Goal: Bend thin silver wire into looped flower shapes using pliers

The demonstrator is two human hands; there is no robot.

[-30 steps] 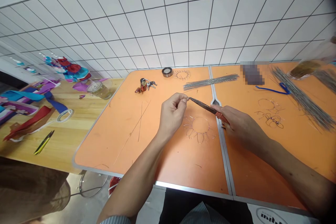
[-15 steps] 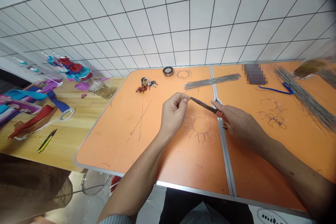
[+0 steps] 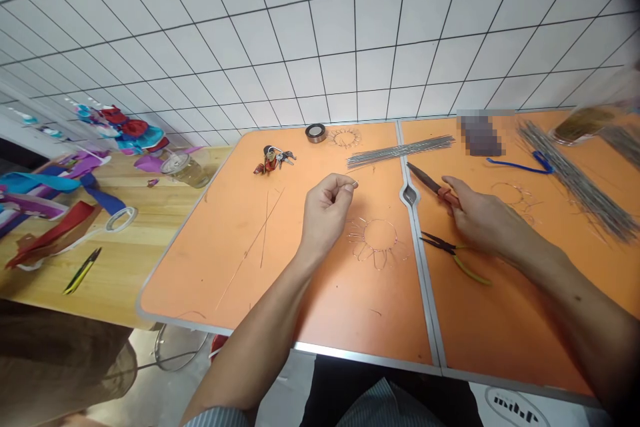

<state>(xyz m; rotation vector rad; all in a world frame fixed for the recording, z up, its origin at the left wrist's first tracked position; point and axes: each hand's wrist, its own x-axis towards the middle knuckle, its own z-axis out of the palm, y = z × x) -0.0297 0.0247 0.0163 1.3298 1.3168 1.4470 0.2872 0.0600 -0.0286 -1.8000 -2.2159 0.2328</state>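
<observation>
My left hand [image 3: 327,210] is closed in a pinch on a short, thin wire [image 3: 355,183], whose bright tip sticks out past the fingertips. In my right hand [image 3: 483,217] is a pair of dark, long-nosed pliers [image 3: 424,178] with red handles, its tip pointing up and left over the table's seam, apart from the wire. Below my left hand lies a flower-shaped wire ring [image 3: 379,267] with looped petals. Needle-nose pliers [image 3: 443,243] with yellow-green handles rest just below my right hand.
Behind the hands lie a bundle of straight wires [image 3: 400,152], a roll of tape [image 3: 315,133], another wire ring [image 3: 344,138] and keys [image 3: 274,159]. A larger wire bundle [image 3: 583,183] is at right. Loose wires [image 3: 265,225] lie left. A wooden table [image 3: 120,260] adjoins, holding ribbons and a cutter [image 3: 83,271].
My right hand has drawn the red-handled pliers away from the wire, to the right and slightly up. The yellow-green pliers are now uncovered. My left hand keeps its pinch; the view has shifted slightly.
</observation>
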